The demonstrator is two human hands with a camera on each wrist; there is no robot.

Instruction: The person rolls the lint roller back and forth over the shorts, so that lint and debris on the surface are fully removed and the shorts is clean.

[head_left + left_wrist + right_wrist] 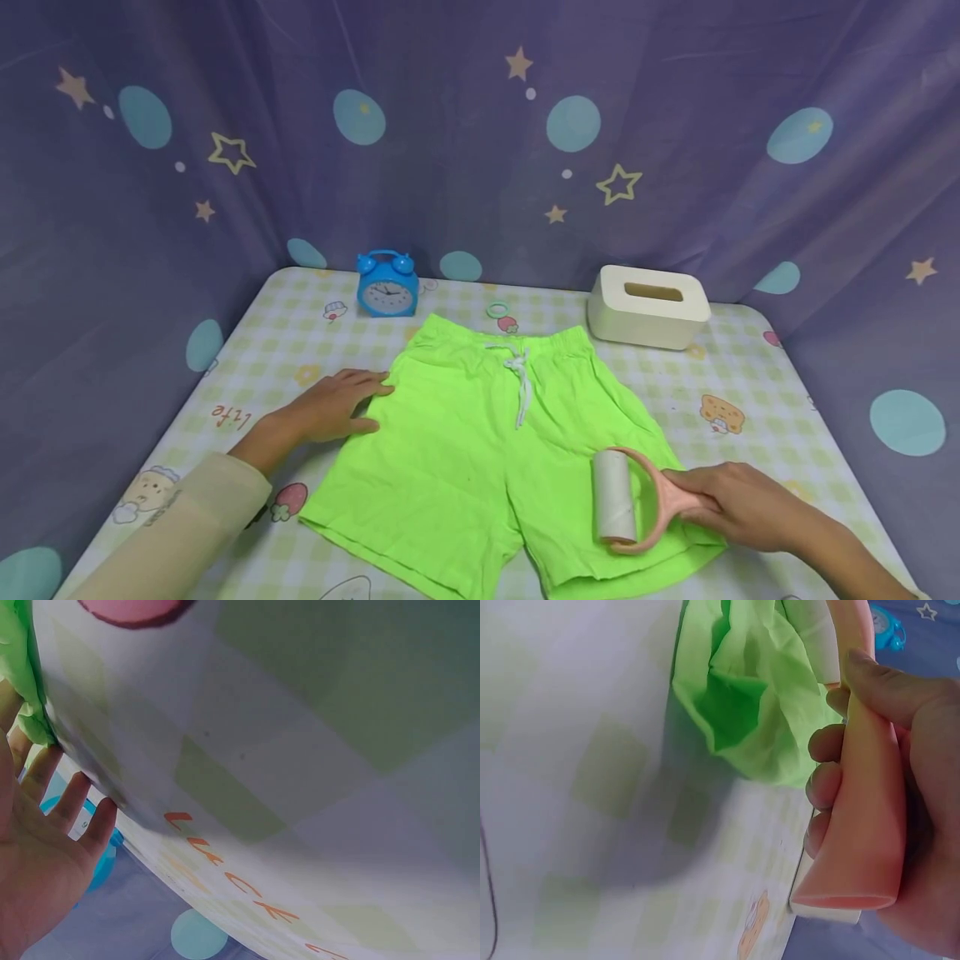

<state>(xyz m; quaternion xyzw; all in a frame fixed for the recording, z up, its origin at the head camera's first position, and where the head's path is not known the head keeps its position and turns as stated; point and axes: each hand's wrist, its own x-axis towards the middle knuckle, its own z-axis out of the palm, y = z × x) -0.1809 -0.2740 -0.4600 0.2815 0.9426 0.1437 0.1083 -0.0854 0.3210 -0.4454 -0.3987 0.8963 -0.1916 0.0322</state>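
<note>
Bright green shorts with a white drawstring lie spread flat, waistband toward the back. My right hand grips the pink handle of a lint roller, thumb laid along it and fingers wrapped round. The roller's white roll lies over the shorts' right leg, near the hem. On the other side, my left hand touches the left edge of the shorts below the waistband. Its fingers are extended and relaxed, and in the left wrist view the fingertips meet the green fabric.
A blue alarm clock stands at the back left of the table. At the back right is a cream tissue box. A small green ring lies behind the waistband. Purple curtains enclose the checked tabletop at the back and sides.
</note>
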